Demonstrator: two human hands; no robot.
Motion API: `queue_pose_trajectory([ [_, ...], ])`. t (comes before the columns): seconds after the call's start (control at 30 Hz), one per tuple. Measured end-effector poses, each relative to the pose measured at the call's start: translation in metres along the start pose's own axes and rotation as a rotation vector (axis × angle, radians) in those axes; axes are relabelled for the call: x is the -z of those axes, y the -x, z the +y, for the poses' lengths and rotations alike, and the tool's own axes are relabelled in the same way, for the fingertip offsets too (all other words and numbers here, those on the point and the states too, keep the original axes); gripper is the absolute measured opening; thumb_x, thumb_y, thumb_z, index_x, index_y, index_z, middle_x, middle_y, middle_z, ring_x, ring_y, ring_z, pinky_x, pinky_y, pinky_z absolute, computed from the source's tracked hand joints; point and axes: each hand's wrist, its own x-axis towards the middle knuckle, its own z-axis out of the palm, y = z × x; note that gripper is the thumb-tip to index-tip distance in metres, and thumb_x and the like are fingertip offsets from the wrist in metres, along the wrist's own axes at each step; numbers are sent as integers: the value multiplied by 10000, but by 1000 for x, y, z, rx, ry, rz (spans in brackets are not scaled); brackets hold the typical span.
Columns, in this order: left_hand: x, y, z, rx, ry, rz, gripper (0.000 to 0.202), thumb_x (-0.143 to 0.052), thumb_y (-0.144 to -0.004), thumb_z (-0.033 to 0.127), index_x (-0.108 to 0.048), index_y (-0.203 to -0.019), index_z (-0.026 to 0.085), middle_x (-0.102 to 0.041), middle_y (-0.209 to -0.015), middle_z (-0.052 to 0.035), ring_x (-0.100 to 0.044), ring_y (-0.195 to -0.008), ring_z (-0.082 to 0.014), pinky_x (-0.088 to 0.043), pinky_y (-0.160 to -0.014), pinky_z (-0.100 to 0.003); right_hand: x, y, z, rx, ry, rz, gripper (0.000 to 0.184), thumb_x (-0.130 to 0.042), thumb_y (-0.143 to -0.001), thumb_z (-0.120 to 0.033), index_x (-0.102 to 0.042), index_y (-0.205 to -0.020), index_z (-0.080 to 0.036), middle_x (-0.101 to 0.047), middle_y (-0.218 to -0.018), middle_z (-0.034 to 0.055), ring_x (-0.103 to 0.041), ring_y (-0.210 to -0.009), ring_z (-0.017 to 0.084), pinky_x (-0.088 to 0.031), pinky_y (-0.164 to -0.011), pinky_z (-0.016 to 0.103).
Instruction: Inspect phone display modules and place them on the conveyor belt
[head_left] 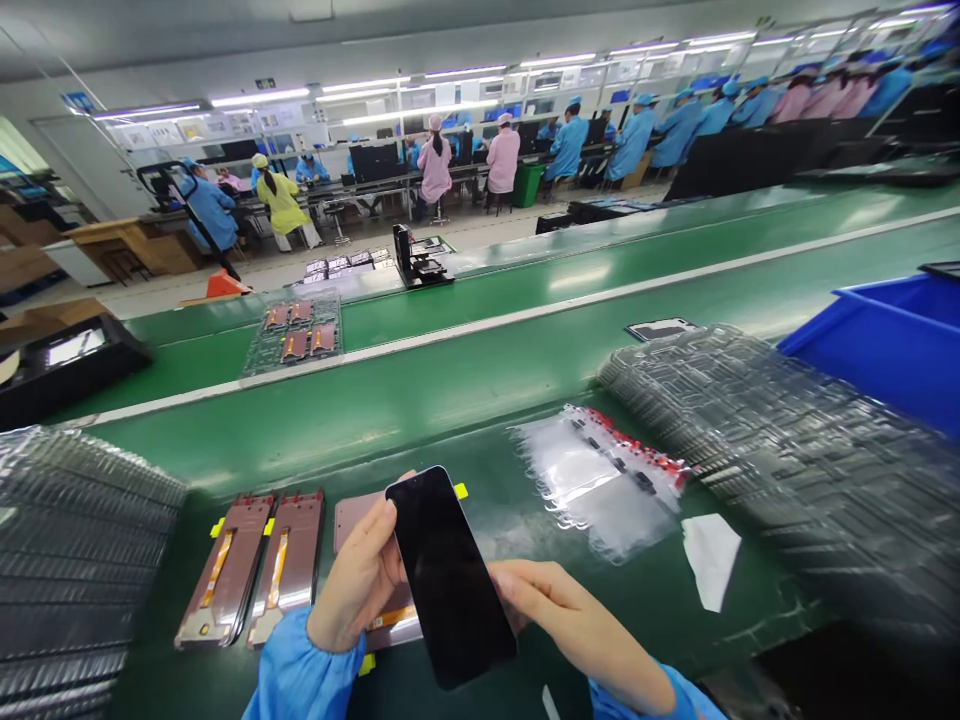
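A black phone screen with a thin pale rim is held up, tilted, over the green bench. My left hand grips its left edge, thumb on the front near the top corner. On the opposite edge, my right hand pinches the lower side with thumb and fingers; the fingertips behind are hidden. Beneath and behind it lies a brownish screen panel with a yellow tab, partly covered. Further left are two stacks of similar panels, one stack and another stack, backs up, showing orange flex cables.
Clear plastic trays are piled at left, more trays at right by a blue bin. Clear film sheets and a white wipe lie on the bench. Beyond runs a green conveyor; people sit at far benches.
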Motion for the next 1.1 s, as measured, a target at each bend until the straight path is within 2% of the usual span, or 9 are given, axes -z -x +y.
queue_pose_trajectory([
  [0.07, -1, -2, 3, -10, 0, 10, 350, -567, -940, 327, -615, -1280, 258, -740, -1152, -40, -687, -1022, -170, -574, -854, -270, -3, -1, 1, -44, -132, -38, 448, -512, -951, -539, -693, -1041, -139, -711, -722, 40, -702, -662, 171, -522, -597, 256],
  [0.13, -4, -1, 4, -7, -13, -7, 321, -550, -943, 372, -664, -1204, 224, -748, -1109, -56, -699, -962, -173, -591, -795, -270, -5, -2, 3, -46, -204, -31, 419, -547, -937, -529, -667, -1016, -136, -697, -669, 24, -701, -626, 158, -502, -579, 237],
  [0.33, -9, 12, -3, 73, -194, -190, 400, -578, -901, 460, -685, -1137, 155, -738, -970, -106, -701, -796, -183, -580, -628, -253, 2, -1, 8, 4, -244, 85, 375, -532, -957, -495, -636, -1066, -151, -709, -700, 22, -710, -627, 169, -502, -592, 258],
  [0.47, 1, 17, -17, 139, -344, -171, 328, -703, -814, 443, -681, -894, 126, -702, -700, -41, -647, -561, -111, -499, -528, -195, 8, -2, 9, 26, -281, 141, 355, -551, -953, -476, -640, -1088, -160, -719, -741, 22, -698, -615, 163, -511, -608, 271],
  [0.57, 4, 15, -24, 166, -370, -154, 369, -762, -744, 469, -600, -761, 138, -678, -628, -7, -621, -473, -82, -438, -497, -169, 9, -2, 8, 40, -297, 138, 345, -564, -950, -463, -649, -1095, -162, -727, -782, 30, -685, -595, 157, -526, -613, 285],
  [0.67, 1, 16, -24, 165, -365, -143, 388, -778, -718, 477, -569, -742, 151, -658, -617, 15, -622, -480, -87, -438, -510, -178, 9, -2, 8, 48, -294, 141, 334, -558, -958, -444, -653, -1119, -168, -725, -794, 30, -680, -585, 151, -527, -610, 284],
  [0.9, -7, 21, -22, 85, -449, -107, 360, -720, -778, 472, -561, -734, 153, -668, -597, 12, -614, -491, -84, -370, -516, -176, 11, 2, 8, 59, -248, 127, 371, -520, -978, -446, -635, -1199, -172, -734, -773, 37, -696, -638, 168, -529, -625, 289],
  [1.0, -4, 20, -24, 84, -448, -77, 366, -712, -778, 492, -572, -754, 155, -652, -579, 20, -619, -496, -94, -397, -531, -186, 12, 4, 9, 44, -225, 81, 493, -586, -938, -463, -542, -1322, -156, -753, -771, 55, -721, -719, 196, -548, -650, 303],
  [1.1, -2, 19, -25, 74, -456, -71, 421, -722, -742, 545, -626, -826, 144, -663, -673, 4, -634, -525, -105, -454, -560, -214, 11, 5, 7, 18, -212, 62, 644, -654, -888, -470, -441, -1403, -145, -770, -770, 71, -744, -747, 221, -568, -668, 325],
])
